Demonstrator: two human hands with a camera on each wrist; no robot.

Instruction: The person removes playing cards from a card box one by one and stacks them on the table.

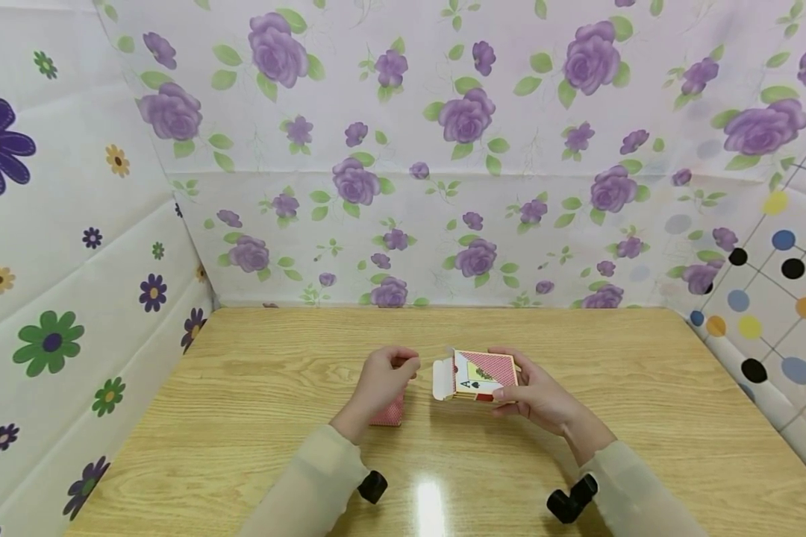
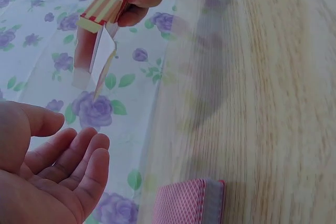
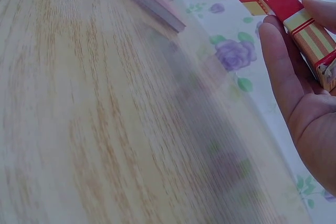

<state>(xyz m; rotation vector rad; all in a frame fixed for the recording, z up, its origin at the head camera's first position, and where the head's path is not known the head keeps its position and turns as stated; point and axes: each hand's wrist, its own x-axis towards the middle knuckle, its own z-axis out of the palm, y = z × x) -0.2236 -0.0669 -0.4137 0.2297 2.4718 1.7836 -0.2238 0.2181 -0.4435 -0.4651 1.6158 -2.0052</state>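
Note:
My right hand [image 1: 542,394] grips a card box [image 1: 485,373] above the table, thumb on its near side and fingers behind it. The box is red-patterned, with an ace of spades printed on its face. Its white end flap [image 1: 442,380] stands open toward my left hand [image 1: 383,382]. Nothing is between the left thumb and fingers, which are loosely bent and apart from the flap in the left wrist view. A deck of cards [image 2: 181,203] with red-patterned backs lies on the table below the left hand, which partly covers it in the head view. How full the box is cannot be seen.
The wooden table [image 1: 242,388] reaches back to a wall covering [image 1: 403,201] with purple flowers. Patterned coverings also stand at the left [image 1: 54,283] and right [image 1: 766,328]. Black wrist devices [image 1: 373,487] sit at both sleeves.

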